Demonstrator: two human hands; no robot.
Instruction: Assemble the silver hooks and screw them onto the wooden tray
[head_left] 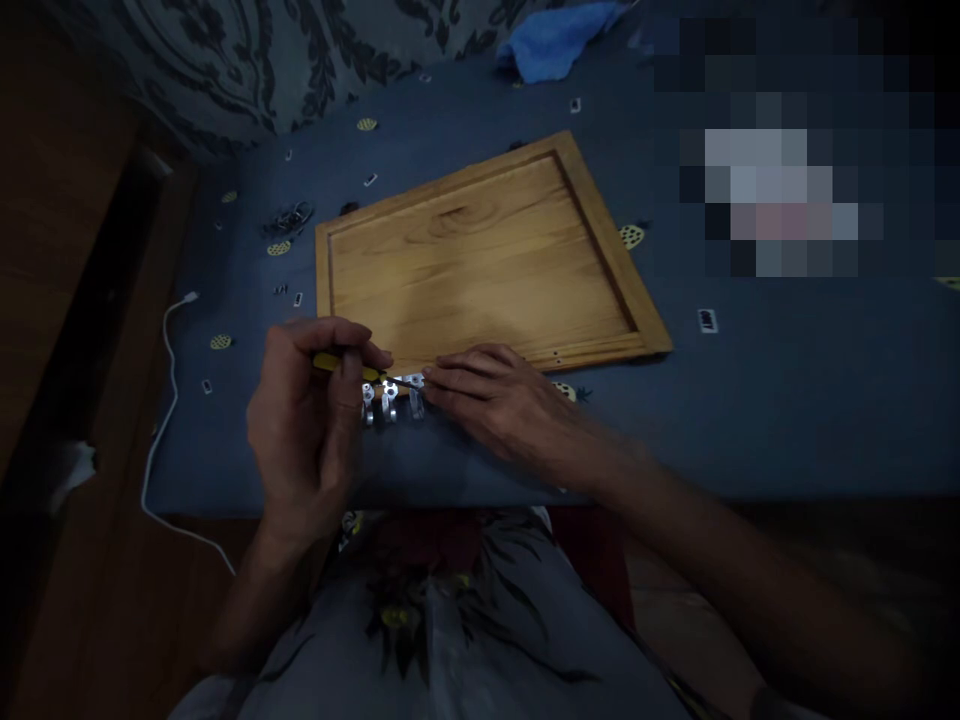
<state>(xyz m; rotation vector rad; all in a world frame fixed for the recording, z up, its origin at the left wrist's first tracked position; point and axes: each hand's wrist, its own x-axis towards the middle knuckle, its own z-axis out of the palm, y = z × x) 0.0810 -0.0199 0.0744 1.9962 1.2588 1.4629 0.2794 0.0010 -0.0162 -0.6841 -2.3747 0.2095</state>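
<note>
A framed wooden panel (480, 270) lies flat on the table, its near edge toward me. Several shiny metal hooks (389, 398) sit along that near edge at the left, their lower ends jutting past the wood. My left hand (307, 430) is closed around the yellow handle of a screwdriver (330, 362), whose thin dark shaft points right across the hooks. Fingers extended, my right hand (502, 400) rests on the panel's near edge, its fingertips beside the screwdriver's tip. The tip itself is hard to make out in the dim light.
A blue patterned cloth (787, 420) covers the table. Thin dark wire or cord (289, 218) and small dark bits (280, 290) lie left of the panel. A white cable (172, 370) hangs over the left edge. A bright blue rag (559, 42) lies at the back.
</note>
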